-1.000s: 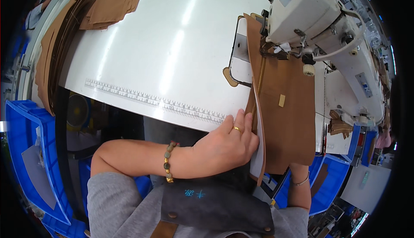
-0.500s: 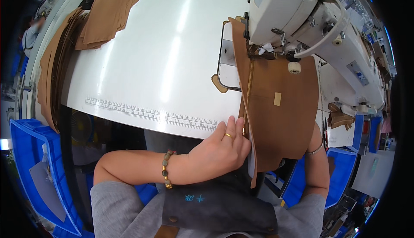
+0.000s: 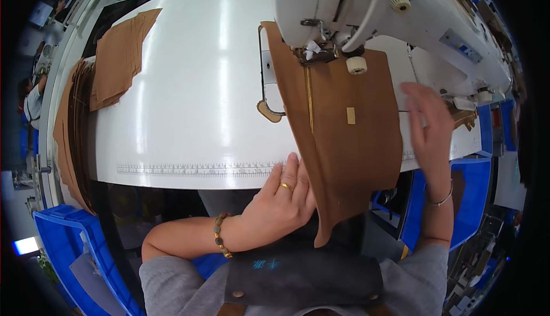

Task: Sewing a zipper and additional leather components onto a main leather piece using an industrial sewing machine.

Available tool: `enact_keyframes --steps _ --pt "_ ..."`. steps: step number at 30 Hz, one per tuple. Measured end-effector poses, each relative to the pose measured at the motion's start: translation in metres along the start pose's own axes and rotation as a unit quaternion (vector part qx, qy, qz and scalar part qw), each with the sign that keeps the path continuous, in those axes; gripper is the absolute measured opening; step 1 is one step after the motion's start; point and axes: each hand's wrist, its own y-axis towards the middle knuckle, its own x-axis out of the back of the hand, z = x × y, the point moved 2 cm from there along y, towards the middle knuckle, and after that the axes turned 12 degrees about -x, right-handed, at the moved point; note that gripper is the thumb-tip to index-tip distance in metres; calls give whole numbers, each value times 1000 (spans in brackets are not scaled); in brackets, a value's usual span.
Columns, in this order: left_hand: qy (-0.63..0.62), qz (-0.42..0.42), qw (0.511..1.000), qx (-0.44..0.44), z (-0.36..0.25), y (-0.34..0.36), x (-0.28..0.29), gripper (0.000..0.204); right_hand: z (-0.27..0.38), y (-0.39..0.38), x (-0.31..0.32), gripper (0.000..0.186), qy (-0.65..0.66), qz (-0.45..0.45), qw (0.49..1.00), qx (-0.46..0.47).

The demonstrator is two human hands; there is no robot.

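Note:
A brown fabric panel (image 3: 366,150) with a gold zipper strip (image 3: 310,98) and a small tan tab (image 3: 350,115) lies under the needle head (image 3: 312,52) of a white sewing machine (image 3: 435,18). My left hand (image 3: 278,201) rests with fingers stretched out at the panel's left edge, beside the printed ruler on the white table (image 3: 189,115); its fingertips touch that edge. My right hand (image 3: 429,127) is raised right of the panel, fingers loosely curved and apart, holding nothing.
Brown cut pieces (image 3: 120,58) and a curved stack (image 3: 71,133) sit at the table's left. Blue bins stand below on the left (image 3: 69,230) and right (image 3: 475,196). More brown scraps (image 3: 464,118) lie far right. Another person (image 3: 31,104) works beyond the left rail.
My right hand has risen from below the panel to beside it near the machine. My left hand stays at the left edge. The view has shifted, with the machine appearing further left.

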Motion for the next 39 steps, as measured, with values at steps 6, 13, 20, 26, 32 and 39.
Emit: enact_keyframes --steps 6,13,20,26,32,39 --pt "-63 -53 996 32 -4 -13 -8 43 61 -73 -64 49 131 210 959 139" --pt "-131 -91 986 50 17 -33 1 33 66 -84 -67 52 52 123 974 185" --pt "-128 -123 963 204 67 -17 15 28 64 -91 -70 54 36 128 970 203" --pt "-172 26 973 151 73 13 -7 74 66 -77 -61 52 46 143 962 227" --pt "-176 -9 976 131 78 10 -8 77 51 -31 -63 60 76 105 975 178" --pt "-230 -51 960 153 79 11 -10 89 55 -20 -75 86 -1 121 973 195"
